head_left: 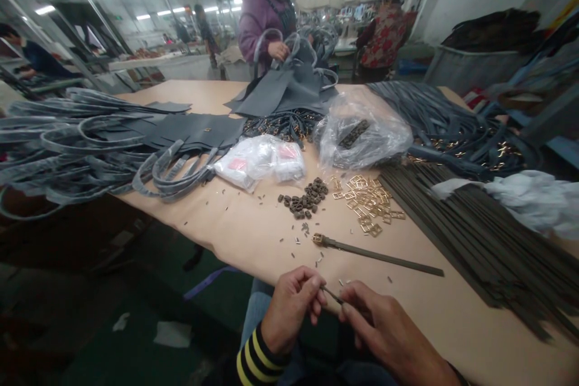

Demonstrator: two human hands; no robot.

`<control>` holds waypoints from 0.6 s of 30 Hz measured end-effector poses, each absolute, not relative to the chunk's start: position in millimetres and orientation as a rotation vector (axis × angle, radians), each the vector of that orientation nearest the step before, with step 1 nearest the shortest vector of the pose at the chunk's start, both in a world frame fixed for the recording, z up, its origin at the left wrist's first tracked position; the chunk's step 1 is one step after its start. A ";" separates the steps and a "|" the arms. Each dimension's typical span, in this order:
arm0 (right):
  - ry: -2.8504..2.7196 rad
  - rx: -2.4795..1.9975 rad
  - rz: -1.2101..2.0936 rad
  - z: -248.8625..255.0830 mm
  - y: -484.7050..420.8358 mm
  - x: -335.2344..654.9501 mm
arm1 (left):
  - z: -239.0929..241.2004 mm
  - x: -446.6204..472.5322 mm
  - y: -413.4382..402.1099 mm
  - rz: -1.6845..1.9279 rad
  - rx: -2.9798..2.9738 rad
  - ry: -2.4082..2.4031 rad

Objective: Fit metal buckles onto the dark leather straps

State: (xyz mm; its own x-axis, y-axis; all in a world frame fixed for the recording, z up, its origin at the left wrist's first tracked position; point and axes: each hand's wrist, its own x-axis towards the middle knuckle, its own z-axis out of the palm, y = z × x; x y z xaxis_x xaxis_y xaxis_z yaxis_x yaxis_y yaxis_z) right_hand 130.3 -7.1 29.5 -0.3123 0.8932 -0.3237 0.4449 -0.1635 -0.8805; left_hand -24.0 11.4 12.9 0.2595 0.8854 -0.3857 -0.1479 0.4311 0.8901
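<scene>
Between my two hands, at the table's near edge, a thin dark strip (332,295) is stretched, seen nearly edge-on. My left hand (294,301) pinches its left end between thumb and fingers. At the other end, the thumb and forefinger of my right hand (384,322) are closed on it. Just beyond lies an olive strap (384,257) with a gold buckle (318,239) at its left end. Small metal pieces (296,241) are scattered near it. Farther back sit a heap of dark strap loops (307,199) and a pile of gold buckles (368,199).
Olive straps (470,241) lie along the right, beside a white cloth (534,196). Plastic bags (262,163) stand mid-table. Grey-blue handled panels (181,132) cover the left, with buckled straps (443,114) at back right. A person in purple (257,18) handles panels opposite.
</scene>
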 end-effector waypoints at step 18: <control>-1.565 -1.257 1.803 15.2 12.3 127.3 | -0.8 -28.6 16.5 0.719 1.325 1.118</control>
